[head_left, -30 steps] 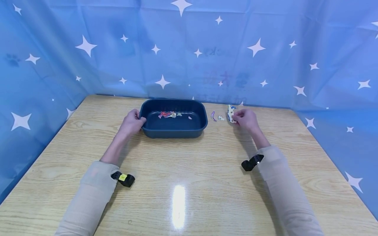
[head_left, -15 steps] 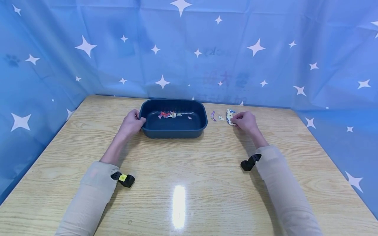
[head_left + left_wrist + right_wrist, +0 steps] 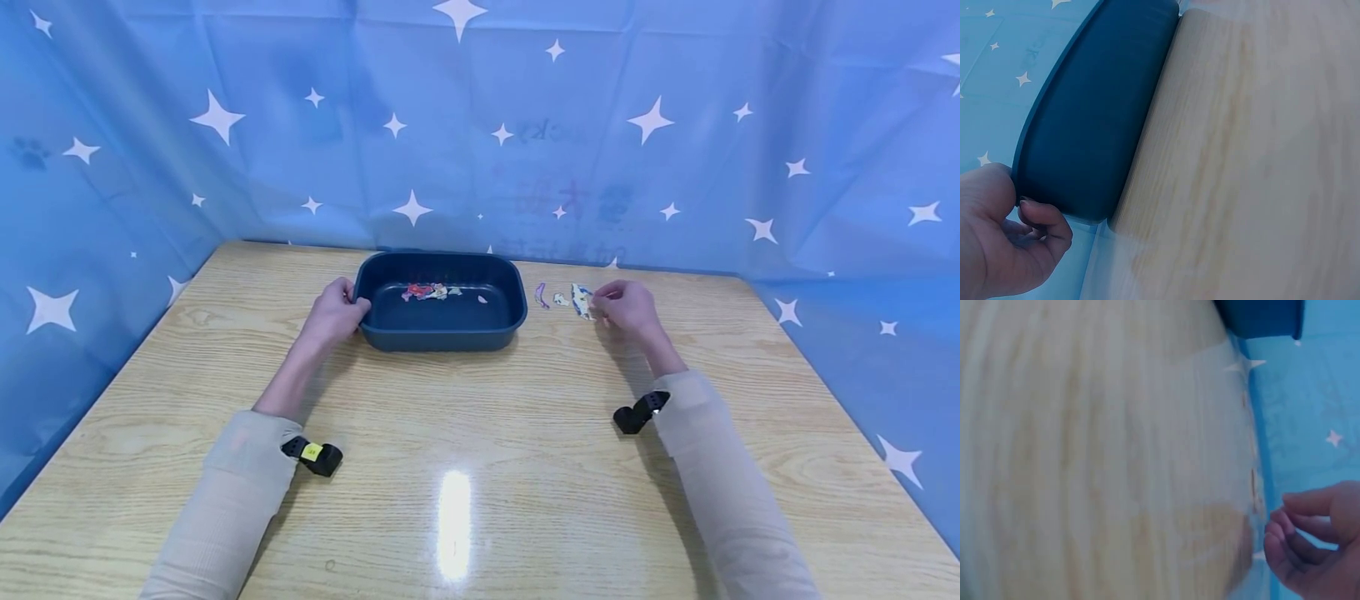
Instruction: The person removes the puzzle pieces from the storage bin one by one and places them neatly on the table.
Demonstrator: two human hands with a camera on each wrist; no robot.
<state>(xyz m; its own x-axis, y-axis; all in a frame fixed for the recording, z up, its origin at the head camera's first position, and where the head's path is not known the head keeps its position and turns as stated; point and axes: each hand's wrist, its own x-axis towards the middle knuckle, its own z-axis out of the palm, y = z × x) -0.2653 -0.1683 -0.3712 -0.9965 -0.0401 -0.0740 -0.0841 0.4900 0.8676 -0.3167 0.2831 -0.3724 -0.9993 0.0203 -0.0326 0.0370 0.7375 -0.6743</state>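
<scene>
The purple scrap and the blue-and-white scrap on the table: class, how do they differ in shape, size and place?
Shape: the purple scrap is a thin, curved strip; the blue-and-white scrap is a broader, jagged piece.
Size: the purple scrap looks smaller than the blue-and-white scrap.
Place: the purple scrap lies nearer the tray; the blue-and-white scrap lies close by the right hand.
Shared: both lie on the table, outside the tray.

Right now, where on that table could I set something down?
Bare table lies between the left sleeve and right sleeve, in front of the dark blue bin; another patch runs from the right hand to the table's right edge. It's crowded between bin and right hand, where scraps lie.
</scene>
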